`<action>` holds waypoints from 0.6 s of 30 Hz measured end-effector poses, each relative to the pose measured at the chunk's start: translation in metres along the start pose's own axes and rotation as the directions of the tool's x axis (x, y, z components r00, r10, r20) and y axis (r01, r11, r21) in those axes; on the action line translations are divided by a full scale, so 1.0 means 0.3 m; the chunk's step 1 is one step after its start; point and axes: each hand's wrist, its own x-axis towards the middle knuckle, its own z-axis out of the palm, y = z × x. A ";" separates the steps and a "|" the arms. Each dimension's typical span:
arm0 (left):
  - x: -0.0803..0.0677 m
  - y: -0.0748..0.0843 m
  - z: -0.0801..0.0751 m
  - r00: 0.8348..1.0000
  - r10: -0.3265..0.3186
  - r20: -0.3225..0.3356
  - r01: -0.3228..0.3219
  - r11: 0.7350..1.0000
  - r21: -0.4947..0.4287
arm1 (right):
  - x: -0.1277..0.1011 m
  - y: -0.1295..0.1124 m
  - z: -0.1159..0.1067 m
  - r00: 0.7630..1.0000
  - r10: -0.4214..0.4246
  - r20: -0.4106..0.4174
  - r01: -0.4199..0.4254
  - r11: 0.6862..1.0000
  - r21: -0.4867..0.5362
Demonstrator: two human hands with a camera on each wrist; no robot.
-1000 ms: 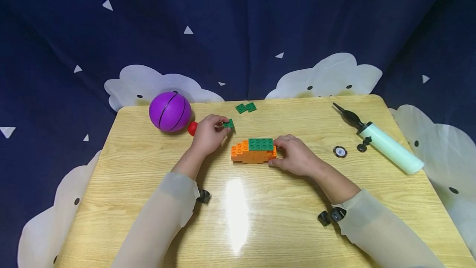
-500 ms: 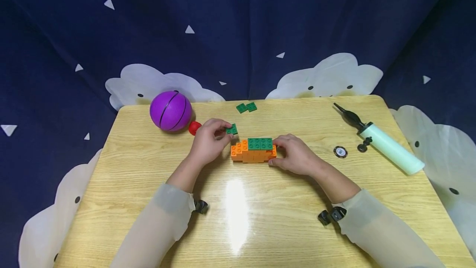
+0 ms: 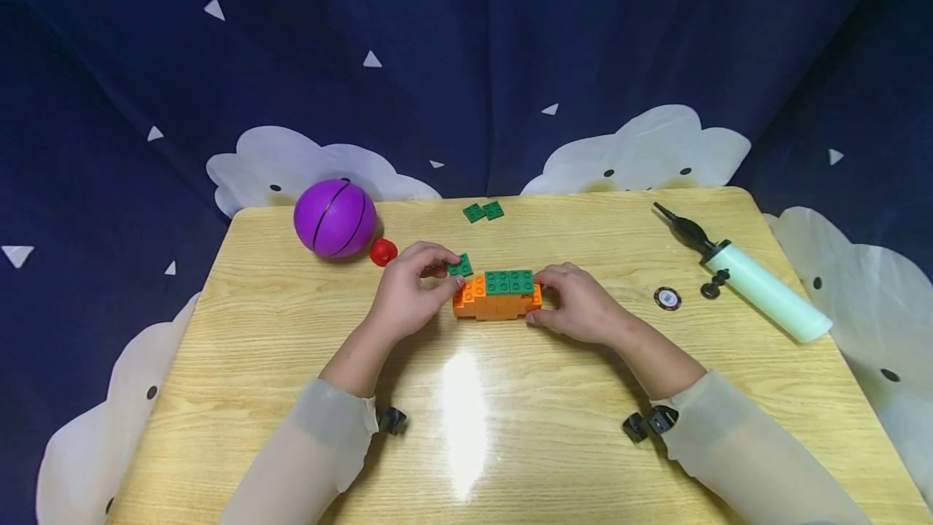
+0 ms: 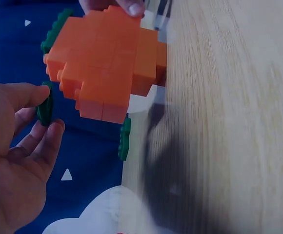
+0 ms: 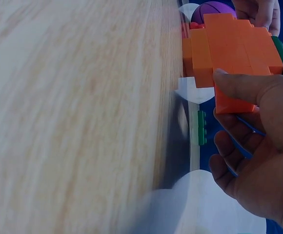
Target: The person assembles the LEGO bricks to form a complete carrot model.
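Partly hidden behind the left hand, the left end of the orange brick block is hard to make out, and the red piece sits half tucked beside the purple ball. That hand pinches a small green plate between thumb and fingertips, now just over the block's left end, closer than half a second ago. The right hand grips the block's right end, fingers curled, on the table.

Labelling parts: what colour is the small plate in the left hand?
Green. The small plate, pinched by the left hand, shows best in the head view.
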 end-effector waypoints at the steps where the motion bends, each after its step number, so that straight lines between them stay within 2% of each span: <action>1: -0.003 0.003 -0.001 1.000 0.002 0.003 -0.002 1.000 -0.001 | 0.000 0.000 0.000 1.000 0.001 0.000 -0.001 1.000 0.000; 8: -0.021 0.028 -0.006 0.999 0.037 0.024 -0.037 0.999 -0.010 | 0.000 0.000 0.001 1.000 0.000 0.004 0.000 1.000 -0.005; 13: -0.027 0.041 -0.003 0.995 0.073 0.071 -0.070 0.996 -0.050 | 0.000 0.000 -0.001 1.000 -0.009 -0.003 0.009 1.000 -0.008; 18: -0.031 0.043 0.003 0.991 0.080 0.110 -0.075 0.996 -0.049 | 0.002 0.000 0.001 1.000 -0.009 -0.005 0.009 1.000 -0.009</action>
